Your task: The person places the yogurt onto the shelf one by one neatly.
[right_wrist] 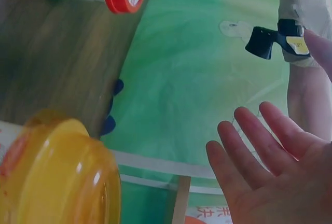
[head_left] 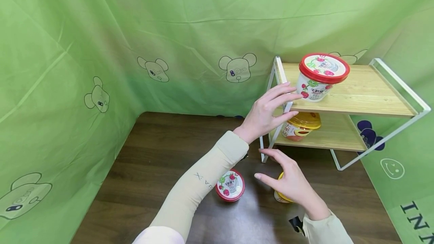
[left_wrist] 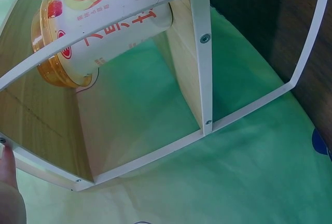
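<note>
My left hand (head_left: 268, 110) reaches to the left end of the shelf's top board, fingers extended. Its fingertips are right at the side of a white tub with a red lid and berry pictures (head_left: 315, 86), which stands on that board. In the left wrist view only a finger (left_wrist: 9, 182) shows, by the white frame. My right hand (head_left: 289, 180) is held over the table with thumb and fingers spread, nothing between them. Beneath it, partly covered, stands a tub with a yellow lid (right_wrist: 67, 172). A second red-lidded tub (head_left: 230, 185) stands on the table beside my left forearm.
The two-tier shelf has wooden boards (head_left: 369, 93) and a white metal frame (head_left: 403, 89). On its lower board stands a peach-pictured tub with a yellow lid (left_wrist: 114, 22). Green printed cloth (head_left: 190, 48) hangs behind and at both sides of the dark wooden table (head_left: 145, 168).
</note>
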Tool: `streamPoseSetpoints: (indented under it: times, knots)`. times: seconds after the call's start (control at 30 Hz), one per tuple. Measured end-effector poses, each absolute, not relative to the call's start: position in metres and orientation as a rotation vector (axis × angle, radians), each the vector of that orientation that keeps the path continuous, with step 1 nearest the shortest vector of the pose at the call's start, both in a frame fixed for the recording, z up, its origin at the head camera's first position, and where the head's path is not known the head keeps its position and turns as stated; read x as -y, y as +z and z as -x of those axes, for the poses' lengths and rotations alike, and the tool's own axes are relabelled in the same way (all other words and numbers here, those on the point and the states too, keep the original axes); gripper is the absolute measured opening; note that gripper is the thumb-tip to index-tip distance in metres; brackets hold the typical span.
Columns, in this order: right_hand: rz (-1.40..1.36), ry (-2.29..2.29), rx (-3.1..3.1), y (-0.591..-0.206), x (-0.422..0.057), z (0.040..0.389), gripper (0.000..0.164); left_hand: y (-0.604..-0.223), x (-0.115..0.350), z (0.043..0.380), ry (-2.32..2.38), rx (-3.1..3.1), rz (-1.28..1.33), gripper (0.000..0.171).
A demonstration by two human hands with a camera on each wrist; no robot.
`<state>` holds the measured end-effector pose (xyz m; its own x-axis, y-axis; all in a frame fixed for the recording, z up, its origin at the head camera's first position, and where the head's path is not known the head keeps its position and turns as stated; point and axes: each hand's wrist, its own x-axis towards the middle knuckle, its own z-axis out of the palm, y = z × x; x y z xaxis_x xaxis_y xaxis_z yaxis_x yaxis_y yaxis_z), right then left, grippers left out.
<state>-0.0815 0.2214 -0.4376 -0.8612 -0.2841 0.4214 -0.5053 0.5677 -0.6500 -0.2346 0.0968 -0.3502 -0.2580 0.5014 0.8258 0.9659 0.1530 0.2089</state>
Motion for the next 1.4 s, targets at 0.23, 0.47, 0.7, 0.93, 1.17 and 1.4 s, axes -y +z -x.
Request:
streamPoseSetpoints:
  times: [0.23,0.47,0.7,0.93,1.17,1.4]
  knots:
    - [-0.664,1.187,2.582,-0.44,-0.214,0.079,0.066,-0.35,-0.097,0.234,-1.011,1.853,1.391,0.039]
    - [-0.676,1.18,2.636,-0.446,-0.206,0.077,0.064,-0.35,-0.097,0.234,-1.01,1.849,1.39,0.039]
    - [-0.653,1.169,2.71,-0.454,-0.198,0.074,0.07,-0.35,-0.097,0.234,-1.011,1.852,1.389,0.039]
    - [-0.696,1.191,2.733,-0.465,-0.19,0.073,0.072,-0.351,-0.097,0.234,-1.014,1.856,1.387,0.04]
    - [-0.777,1.286,2.714,-0.484,-0.182,0.074,0.077,-0.351,-0.096,0.234,-1.013,1.876,1.385,0.041]
    - [-0.761,1.349,2.755,-0.501,-0.174,0.074,0.089,-0.351,-0.098,0.235,-1.018,1.863,1.388,0.041]
